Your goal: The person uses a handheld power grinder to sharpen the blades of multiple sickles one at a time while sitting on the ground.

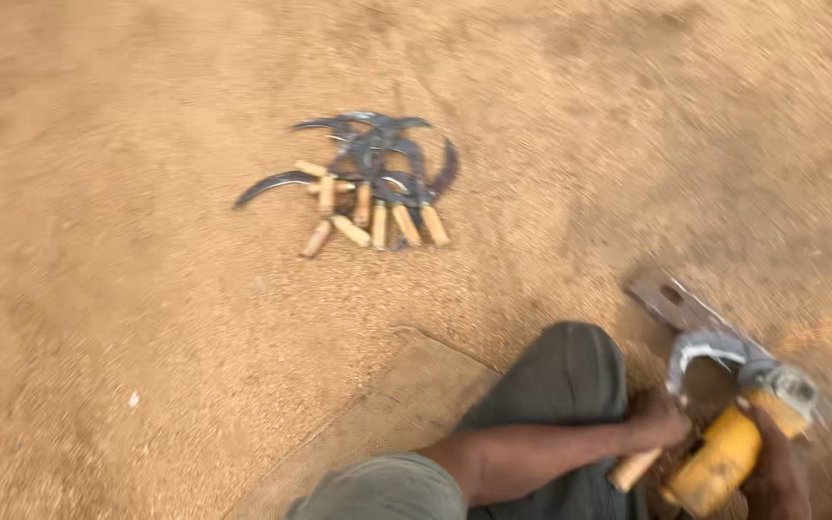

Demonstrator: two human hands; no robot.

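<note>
My left hand (pixel 655 421) grips the wooden handle of a curved sickle (pixel 700 349), whose bright blade arcs up and to the right. My right hand (pixel 772 472) holds a yellow angle grinder (pixel 724 457); its disc end (pixel 790 385) meets the sickle blade. Both sit at the lower right, over a flat metal bar (pixel 671 300) lying on the ground. A few faint sparks trail off toward the right edge.
A pile of several dark curved sickles with pale wooden handles (pixel 370 183) lies on the sandy ground, up and left of my hands. My bent knee in grey-green trousers (pixel 560 376) rests on a woven mat (pixel 397 414).
</note>
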